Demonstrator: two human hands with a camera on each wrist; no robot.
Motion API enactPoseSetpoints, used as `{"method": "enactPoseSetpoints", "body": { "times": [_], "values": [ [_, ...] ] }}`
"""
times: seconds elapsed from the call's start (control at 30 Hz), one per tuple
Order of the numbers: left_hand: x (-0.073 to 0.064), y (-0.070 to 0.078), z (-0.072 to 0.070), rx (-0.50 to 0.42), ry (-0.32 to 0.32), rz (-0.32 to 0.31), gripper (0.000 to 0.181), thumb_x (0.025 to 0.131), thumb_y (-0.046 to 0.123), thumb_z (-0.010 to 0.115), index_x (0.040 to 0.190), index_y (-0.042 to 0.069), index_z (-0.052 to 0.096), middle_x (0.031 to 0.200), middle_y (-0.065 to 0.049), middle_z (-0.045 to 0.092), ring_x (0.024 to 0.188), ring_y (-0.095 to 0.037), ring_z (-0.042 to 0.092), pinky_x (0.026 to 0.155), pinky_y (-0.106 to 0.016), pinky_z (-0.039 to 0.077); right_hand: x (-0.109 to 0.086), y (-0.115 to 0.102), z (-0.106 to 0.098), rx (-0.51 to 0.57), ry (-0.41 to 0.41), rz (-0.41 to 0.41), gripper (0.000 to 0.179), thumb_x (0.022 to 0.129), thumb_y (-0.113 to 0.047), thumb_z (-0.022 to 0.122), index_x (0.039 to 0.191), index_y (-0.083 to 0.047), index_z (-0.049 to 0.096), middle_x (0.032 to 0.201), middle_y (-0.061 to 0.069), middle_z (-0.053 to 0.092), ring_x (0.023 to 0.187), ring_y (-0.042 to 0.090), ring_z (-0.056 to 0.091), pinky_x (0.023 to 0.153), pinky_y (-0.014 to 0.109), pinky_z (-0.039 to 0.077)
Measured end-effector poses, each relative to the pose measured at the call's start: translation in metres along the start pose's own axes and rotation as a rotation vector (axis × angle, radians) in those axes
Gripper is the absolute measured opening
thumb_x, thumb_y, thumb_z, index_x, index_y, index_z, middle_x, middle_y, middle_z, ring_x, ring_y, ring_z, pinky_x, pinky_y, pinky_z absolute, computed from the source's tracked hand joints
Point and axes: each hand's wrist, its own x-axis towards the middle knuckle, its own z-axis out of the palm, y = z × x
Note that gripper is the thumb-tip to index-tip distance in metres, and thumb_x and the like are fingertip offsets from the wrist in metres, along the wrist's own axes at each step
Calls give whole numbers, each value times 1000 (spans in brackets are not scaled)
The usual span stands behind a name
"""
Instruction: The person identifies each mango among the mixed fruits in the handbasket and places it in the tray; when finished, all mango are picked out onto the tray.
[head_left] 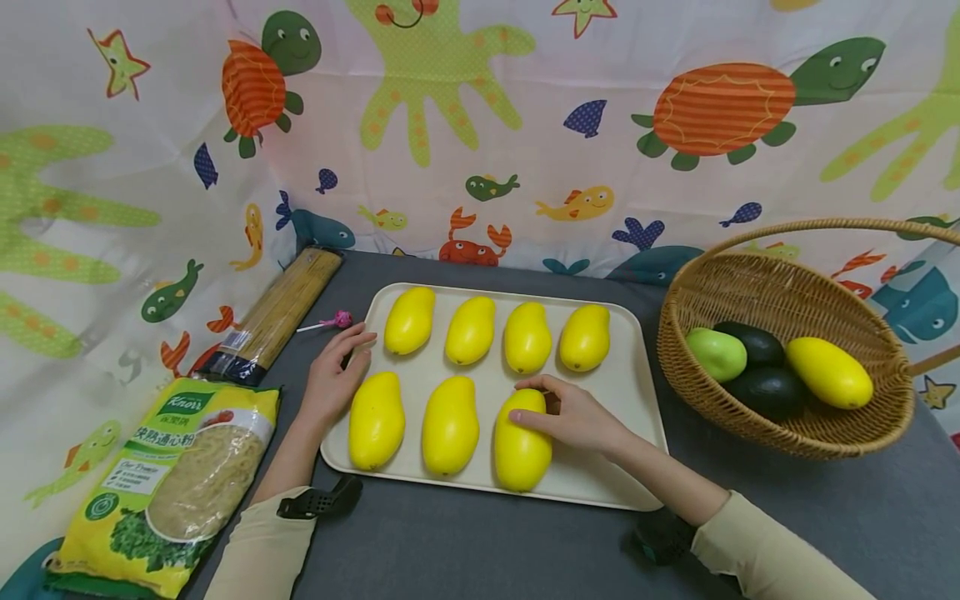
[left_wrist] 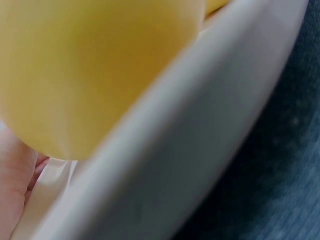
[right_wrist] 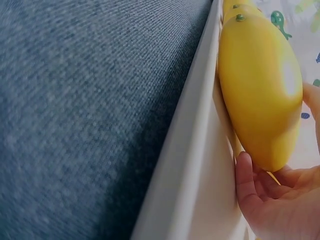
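My right hand (head_left: 572, 414) grips a yellow mango (head_left: 522, 450), the rightmost of the front row on a cream tray (head_left: 607, 492). The thumb lies over the mango's top and the fingers reach around its far side; the right wrist view shows the same mango (right_wrist: 260, 90) with fingers (right_wrist: 246, 180) at its end. My left hand (head_left: 339, 372) rests at the tray's left rim, fingers loosely bent, beside the front-left mango (head_left: 377, 421). That mango (left_wrist: 95, 65) fills much of the left wrist view, partly hiding the hand. Several more mangoes stand in two rows.
A wicker basket (head_left: 780, 437) at the right holds a green fruit (head_left: 716, 354), dark avocados (head_left: 767, 392) and another mango (head_left: 828, 372). Along the left lie a yellow Knorr pasta bag (head_left: 172, 483), a spaghetti pack (head_left: 281, 308) and a lollipop (head_left: 341, 319). A printed curtain (head_left: 442, 100) hangs behind.
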Motion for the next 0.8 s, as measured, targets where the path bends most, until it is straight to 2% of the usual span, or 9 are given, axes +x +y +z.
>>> {"method": "enactPoseSetpoints", "body": {
  "times": [0.5,0.8],
  "values": [
    [0,1,1,2,-1,-17,35,100,23,54,131,10,62,150,-3,42,141,-28,32,114,-55,21,0,1,0,-14,-15,-5,54,87,-44,71,131,-16,57,121,2,60,101,20,54,89,38,43],
    [0,-1,1,0,5,-6,35,100,22,54,131,9,61,150,-4,42,141,-28,32,114,-53,22,-2,0,-2,-6,-16,-2,55,88,-43,71,133,-16,56,124,2,59,106,21,54,95,42,43]
  ]
}}
